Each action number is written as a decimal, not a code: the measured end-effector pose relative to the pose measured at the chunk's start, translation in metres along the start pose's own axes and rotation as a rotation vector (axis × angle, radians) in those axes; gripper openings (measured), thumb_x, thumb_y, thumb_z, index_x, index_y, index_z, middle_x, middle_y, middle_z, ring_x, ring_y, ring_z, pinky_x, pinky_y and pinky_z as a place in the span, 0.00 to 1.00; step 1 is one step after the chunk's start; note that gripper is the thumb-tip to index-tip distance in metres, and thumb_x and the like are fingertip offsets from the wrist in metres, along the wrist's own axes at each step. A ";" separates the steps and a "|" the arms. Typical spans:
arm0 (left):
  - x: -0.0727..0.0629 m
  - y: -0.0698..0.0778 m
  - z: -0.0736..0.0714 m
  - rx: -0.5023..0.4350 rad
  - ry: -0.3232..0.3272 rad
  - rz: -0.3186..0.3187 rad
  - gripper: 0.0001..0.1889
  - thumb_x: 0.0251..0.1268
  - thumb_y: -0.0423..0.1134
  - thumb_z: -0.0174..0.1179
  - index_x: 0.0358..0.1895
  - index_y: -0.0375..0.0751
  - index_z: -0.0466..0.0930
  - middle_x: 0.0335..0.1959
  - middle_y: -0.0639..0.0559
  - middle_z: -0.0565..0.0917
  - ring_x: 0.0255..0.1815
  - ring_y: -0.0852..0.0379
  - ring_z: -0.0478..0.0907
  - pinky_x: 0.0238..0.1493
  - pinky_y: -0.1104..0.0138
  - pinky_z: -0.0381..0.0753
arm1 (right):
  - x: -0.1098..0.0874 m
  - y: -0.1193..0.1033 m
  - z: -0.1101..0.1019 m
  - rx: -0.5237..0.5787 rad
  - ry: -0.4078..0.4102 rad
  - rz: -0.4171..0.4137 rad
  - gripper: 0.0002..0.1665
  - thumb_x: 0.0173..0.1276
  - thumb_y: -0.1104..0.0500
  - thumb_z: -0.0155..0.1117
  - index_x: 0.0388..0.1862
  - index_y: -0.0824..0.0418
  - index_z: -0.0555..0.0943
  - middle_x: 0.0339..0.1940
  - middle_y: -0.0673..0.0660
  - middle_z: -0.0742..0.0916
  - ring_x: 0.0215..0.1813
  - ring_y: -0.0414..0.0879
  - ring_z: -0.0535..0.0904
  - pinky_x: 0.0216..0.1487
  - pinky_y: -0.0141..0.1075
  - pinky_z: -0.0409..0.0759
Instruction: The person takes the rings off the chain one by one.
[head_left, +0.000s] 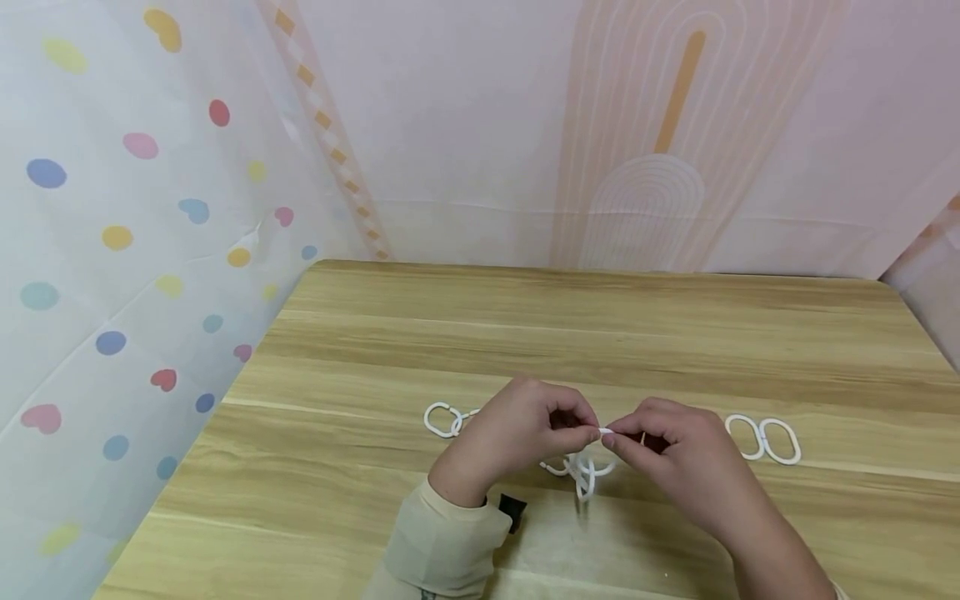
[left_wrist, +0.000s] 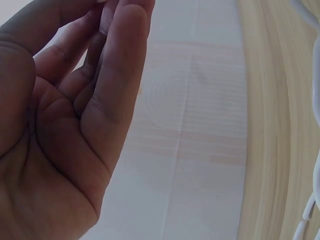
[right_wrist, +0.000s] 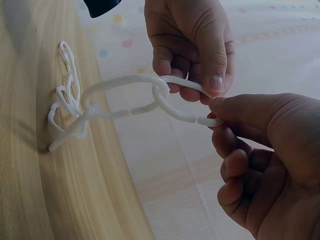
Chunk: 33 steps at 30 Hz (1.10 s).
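My left hand [head_left: 517,429] and right hand [head_left: 686,454] meet above the table, pinching a white plastic chain link [right_wrist: 173,111] between thumbs and fingertips. The right wrist view shows a small slit in this link, near the right fingers. Another link [right_wrist: 122,80] is hooked through it, and more joined links [right_wrist: 70,75] trail down to the wooden table. From the head, that chain [head_left: 585,479] appears in a loose bunch below the hands. In the left wrist view, the left palm [left_wrist: 65,135] shows, but the pinched link is almost wholly out of frame.
Two white links [head_left: 763,439] lie at the right on the wooden table [head_left: 570,333]. Left of the hands are more joined links [head_left: 442,419], partly covered by the left hand. A black piece [head_left: 512,510] shows by the left sleeve. Patterned cloth [head_left: 465,125] hangs behind the table.
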<state>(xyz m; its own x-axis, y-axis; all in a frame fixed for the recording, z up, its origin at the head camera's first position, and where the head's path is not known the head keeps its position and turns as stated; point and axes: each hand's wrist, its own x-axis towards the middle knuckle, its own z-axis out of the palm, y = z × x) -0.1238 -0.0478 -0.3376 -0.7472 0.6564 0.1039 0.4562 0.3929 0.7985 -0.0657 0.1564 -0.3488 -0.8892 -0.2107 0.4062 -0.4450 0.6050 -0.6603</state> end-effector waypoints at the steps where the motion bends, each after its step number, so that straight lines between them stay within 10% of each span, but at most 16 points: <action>1: 0.000 0.000 0.000 -0.002 0.000 -0.001 0.04 0.64 0.33 0.68 0.32 0.47 0.87 0.24 0.65 0.82 0.24 0.69 0.74 0.29 0.73 0.76 | 0.000 0.000 0.000 0.003 -0.006 0.007 0.11 0.59 0.62 0.77 0.31 0.44 0.89 0.25 0.34 0.81 0.24 0.32 0.71 0.23 0.28 0.71; 13: -0.001 0.000 -0.001 0.022 0.044 -0.084 0.05 0.64 0.37 0.69 0.31 0.52 0.86 0.26 0.66 0.83 0.29 0.69 0.79 0.34 0.72 0.80 | 0.001 -0.007 -0.007 0.037 -0.059 0.228 0.05 0.63 0.58 0.75 0.29 0.48 0.88 0.23 0.39 0.83 0.25 0.36 0.75 0.26 0.31 0.75; 33: -0.002 -0.002 -0.005 -0.013 0.025 -0.197 0.13 0.53 0.49 0.77 0.35 0.50 0.85 0.29 0.66 0.83 0.30 0.67 0.80 0.36 0.71 0.81 | 0.004 -0.008 -0.013 0.073 0.023 0.366 0.07 0.66 0.54 0.73 0.30 0.52 0.86 0.22 0.45 0.83 0.22 0.40 0.76 0.23 0.33 0.74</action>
<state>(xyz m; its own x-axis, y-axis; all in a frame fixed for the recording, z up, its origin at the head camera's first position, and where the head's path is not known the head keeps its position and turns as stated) -0.1253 -0.0534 -0.3360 -0.8335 0.5511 -0.0405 0.2935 0.5036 0.8125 -0.0640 0.1605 -0.3340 -0.9886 0.0269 0.1483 -0.1053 0.5808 -0.8072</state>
